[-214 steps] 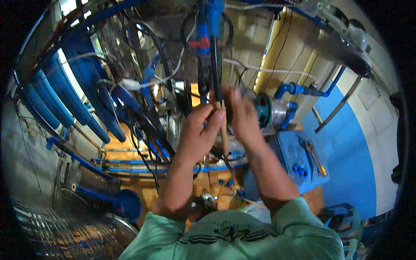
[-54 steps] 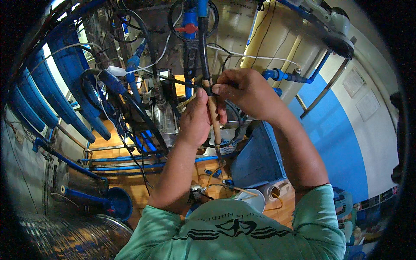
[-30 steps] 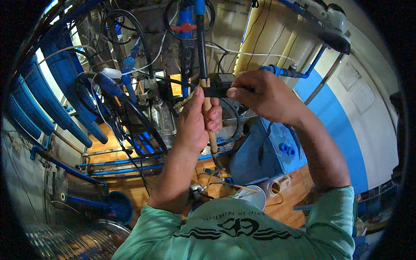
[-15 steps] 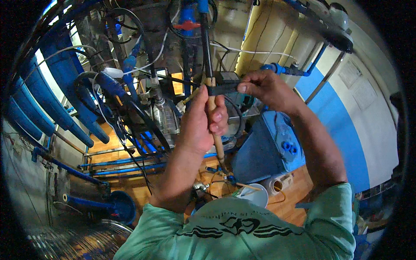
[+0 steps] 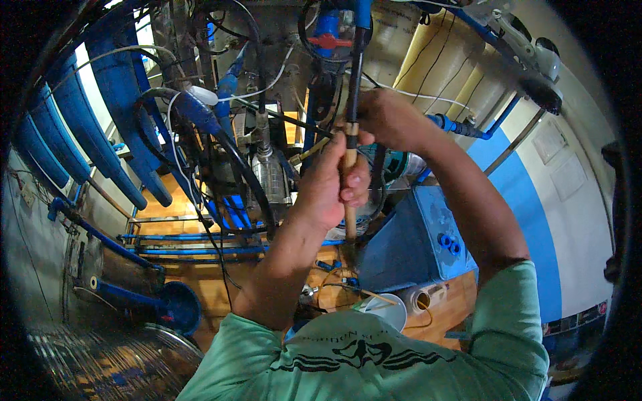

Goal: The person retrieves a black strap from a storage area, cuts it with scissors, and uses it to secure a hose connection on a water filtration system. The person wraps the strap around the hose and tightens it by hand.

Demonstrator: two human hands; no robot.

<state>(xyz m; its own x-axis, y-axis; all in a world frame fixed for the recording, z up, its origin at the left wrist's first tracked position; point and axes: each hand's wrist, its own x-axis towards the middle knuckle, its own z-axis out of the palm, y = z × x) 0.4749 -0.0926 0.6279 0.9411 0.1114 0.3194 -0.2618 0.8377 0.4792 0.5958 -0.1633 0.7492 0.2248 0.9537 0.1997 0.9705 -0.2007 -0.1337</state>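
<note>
My left hand is wrapped around an upright tan pole, below where a long black pipe runs upward from it. A dark band circles the pole just above my left thumb. My right hand is curled behind the pipe and pole, near that band; its fingertips are mostly hidden, and what it grips cannot be made out. A blue valve with a red handle stands just left of the pipe's top.
Cables and blue pipes surround my hands. A teal pump and blue plastic box are at right; large blue tubes hang left. A white bucket and a blue funnel-like piece are on the wooden-looking floor.
My right hand moved from right of the pole, where it stretched a black strip, to behind it. The view shifted, so the pole and left hand appear farther right.
</note>
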